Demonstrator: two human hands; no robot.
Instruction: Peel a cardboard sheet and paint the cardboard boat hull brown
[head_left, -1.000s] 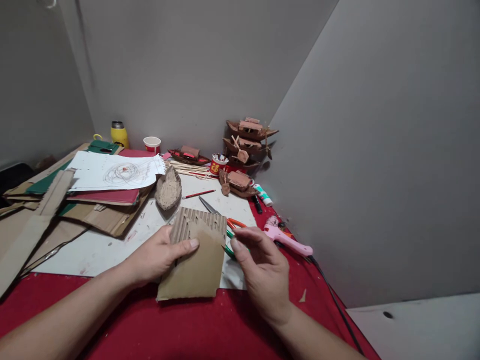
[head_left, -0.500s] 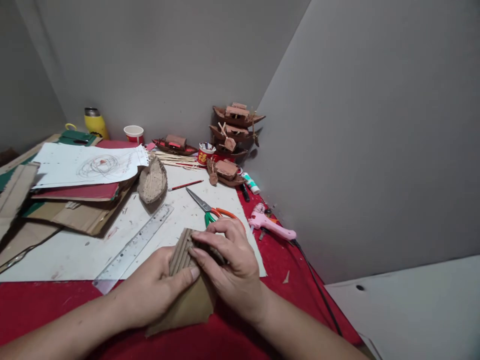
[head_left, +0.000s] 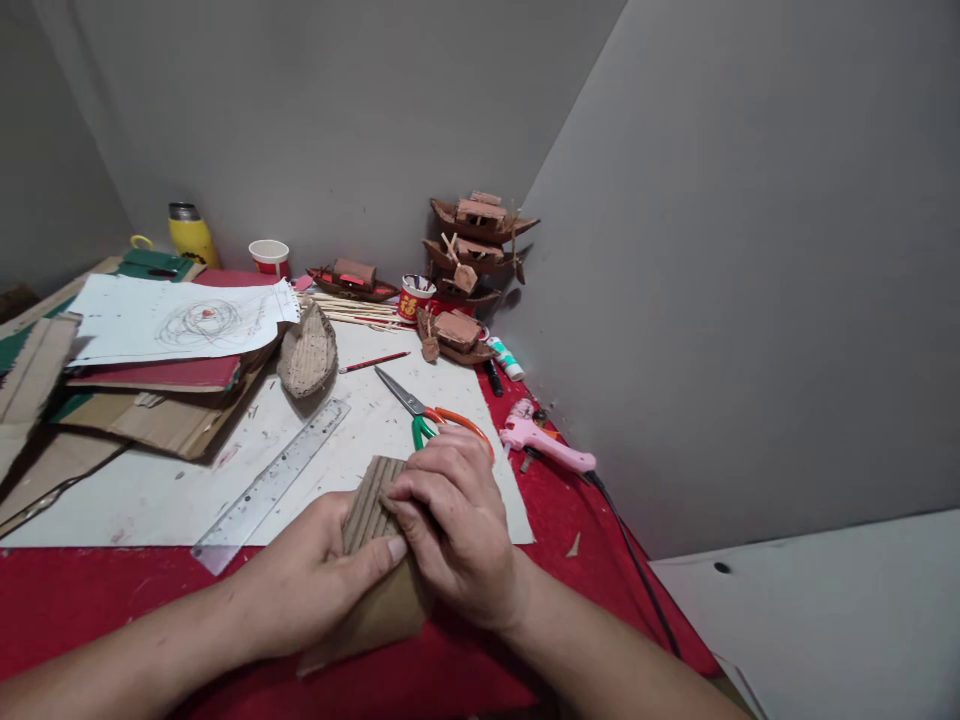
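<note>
A piece of brown cardboard (head_left: 390,605), its upper part showing bare corrugated ridges, is held over the red cloth near the front edge. My left hand (head_left: 322,575) grips it from the left, thumb lying across its face. My right hand (head_left: 457,530) is closed at its upper right, thumb and forefinger pinched together at the ridged surface; whether a shred of paper sits in the pinch is too small to tell. Just beyond the right hand lie scissors (head_left: 409,392) with orange and green handles, partly covered by the fingers. A clear ruler (head_left: 274,485) rests to the left.
A cardboard boat hull (head_left: 309,352) stands beside a stack of cardboard (head_left: 172,425) topped by a drawing (head_left: 187,315). Finished model boats (head_left: 480,220) are piled at the back, near a paper cup (head_left: 415,300). A pink glue gun (head_left: 547,440) with a cord lies right.
My right hand's fingers have curled in more tightly and its thumb and forefinger have closed at the ridged cardboard. The left hand keeps its hold. The whole view has shifted slightly.
</note>
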